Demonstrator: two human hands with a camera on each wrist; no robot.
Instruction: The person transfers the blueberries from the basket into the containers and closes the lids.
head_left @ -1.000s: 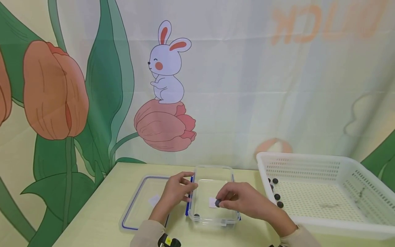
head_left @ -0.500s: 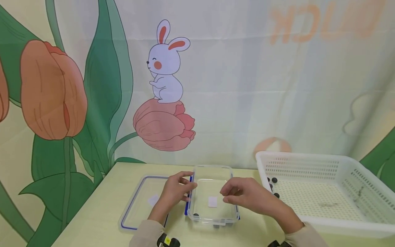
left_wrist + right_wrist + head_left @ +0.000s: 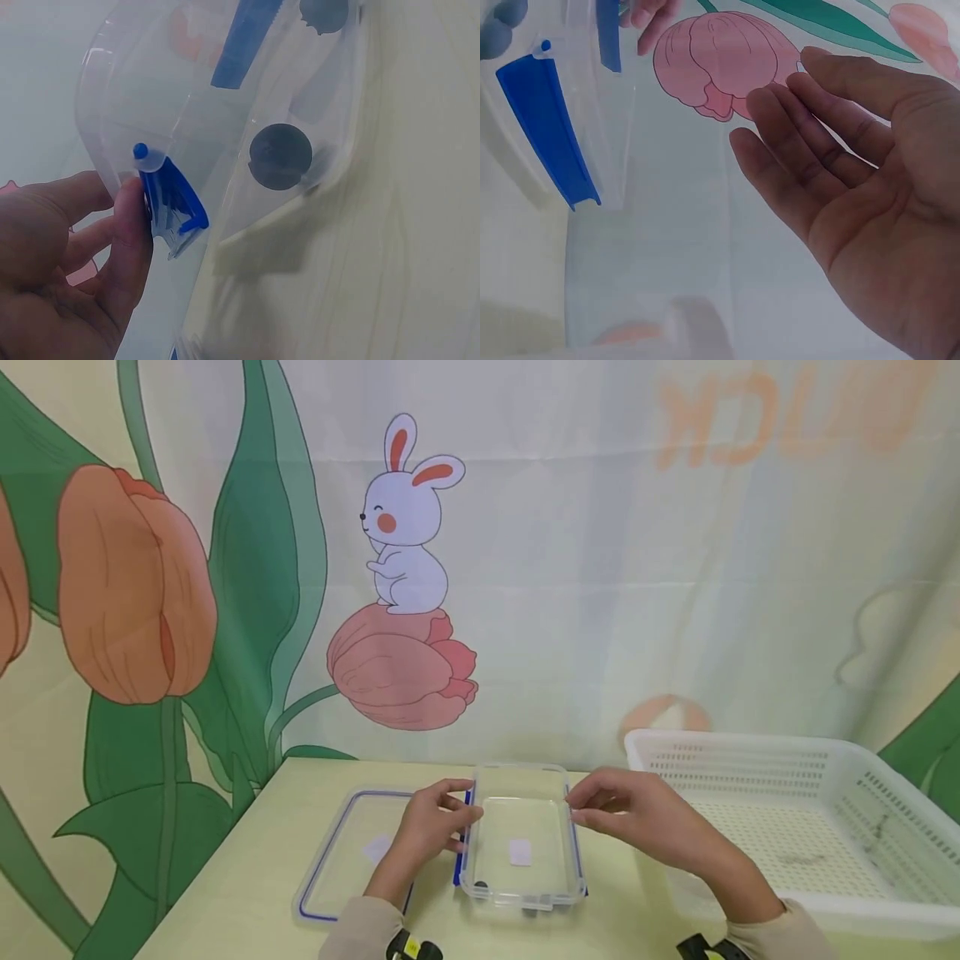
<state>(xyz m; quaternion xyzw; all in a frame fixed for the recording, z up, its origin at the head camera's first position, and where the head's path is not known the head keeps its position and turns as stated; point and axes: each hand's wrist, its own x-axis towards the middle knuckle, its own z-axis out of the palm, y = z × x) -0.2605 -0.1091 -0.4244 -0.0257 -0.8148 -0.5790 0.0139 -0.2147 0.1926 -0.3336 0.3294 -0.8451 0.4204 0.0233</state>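
Observation:
A clear plastic food box with blue side clips stands on the table. My left hand pinches its left rim between thumb and fingers, close to a blue clip. Small dark balls lie at the box's near end, one ball at the left corner and another ball by the front wall. The left wrist view shows a round dark ball through the wall. Over the box's right rim hovers my right hand, its fingers loosely bent with nothing between them.
To the left lies a clear lid with a blue seal, partly behind the left forearm. A white perforated basket stands at the right; the right hand and arm cover its left side. A printed curtain hangs behind the table.
A second ago my right hand pinched a dark ball above the box. It has let the ball go into the box and moved right and back, to the right rim. The left hand stays.

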